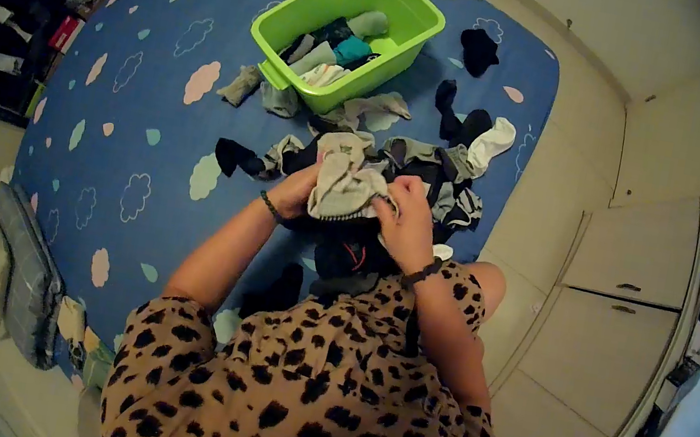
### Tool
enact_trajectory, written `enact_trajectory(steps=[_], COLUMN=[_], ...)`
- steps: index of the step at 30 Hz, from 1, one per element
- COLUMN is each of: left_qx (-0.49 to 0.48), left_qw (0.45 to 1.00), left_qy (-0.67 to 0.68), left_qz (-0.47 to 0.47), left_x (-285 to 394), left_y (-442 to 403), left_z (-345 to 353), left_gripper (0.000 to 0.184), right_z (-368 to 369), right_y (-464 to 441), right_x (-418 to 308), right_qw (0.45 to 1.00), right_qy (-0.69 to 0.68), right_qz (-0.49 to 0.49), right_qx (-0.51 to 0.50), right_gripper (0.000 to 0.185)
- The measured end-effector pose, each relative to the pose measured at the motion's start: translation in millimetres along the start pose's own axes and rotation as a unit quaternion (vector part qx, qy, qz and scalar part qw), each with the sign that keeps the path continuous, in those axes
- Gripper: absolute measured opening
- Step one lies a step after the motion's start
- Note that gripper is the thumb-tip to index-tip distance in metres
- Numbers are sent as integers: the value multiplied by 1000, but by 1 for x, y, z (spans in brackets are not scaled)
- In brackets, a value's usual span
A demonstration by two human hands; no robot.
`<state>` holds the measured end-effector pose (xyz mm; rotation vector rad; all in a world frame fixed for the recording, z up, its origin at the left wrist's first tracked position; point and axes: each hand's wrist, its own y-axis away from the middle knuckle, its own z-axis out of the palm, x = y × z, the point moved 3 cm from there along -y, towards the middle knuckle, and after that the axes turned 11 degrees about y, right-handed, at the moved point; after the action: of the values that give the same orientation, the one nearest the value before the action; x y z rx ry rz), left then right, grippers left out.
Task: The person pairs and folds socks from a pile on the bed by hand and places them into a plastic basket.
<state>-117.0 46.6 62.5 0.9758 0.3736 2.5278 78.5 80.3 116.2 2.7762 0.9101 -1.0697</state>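
A light beige-grey sock (345,182) with a dark striped edge is stretched between my two hands. My left hand (299,189) is closed on its left side, fingers partly hidden behind the fabric. On the right edge, my right hand (407,224) pinches the cloth between thumb and fingers. Under and around both hands lies a loose heap of dark, grey and striped socks (433,166). A black piece with a red mark (353,254) is right below my hands, close to my lap.
Beyond the heap, a bright green bin (405,54) holds several folded socks (321,56). A white sock (492,145) and a black bundle (479,51) lie to its right on the blue bed (142,105). Folded pillows (27,266) are at left; cabinets (607,345) stand at right.
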Motion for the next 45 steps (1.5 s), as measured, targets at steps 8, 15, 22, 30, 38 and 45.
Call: enact_trajectory(steps=[8, 15, 22, 30, 38, 45], left_qx=[258, 330, 320, 370, 223, 156], left_qw=[950, 912, 913, 906, 602, 782], left_qy=[-176, -174, -110, -6, -660, -531], left_qz=[27, 171, 227, 205, 390, 288], left_x=[-6, -5, -5, -15, -22, -9], left_y=[23, 82, 87, 87, 67, 63], left_z=[-101, -127, -159, -144, -4, -7], left_gripper=[36, 26, 12, 13, 37, 14], right_z=[13, 28, 3, 81, 78, 56], right_y=[26, 45, 28, 31, 38, 36], right_x=[50, 61, -15, -3, 4, -6], right_qw=[988, 983, 985, 956, 965, 994], right_qy=[-143, -45, 134, 206, 202, 73], right_qz=[50, 131, -96, -168, -155, -71], right_qx=[42, -121, 53, -121, -66, -28], right_gripper=[22, 22, 43, 52, 26, 37])
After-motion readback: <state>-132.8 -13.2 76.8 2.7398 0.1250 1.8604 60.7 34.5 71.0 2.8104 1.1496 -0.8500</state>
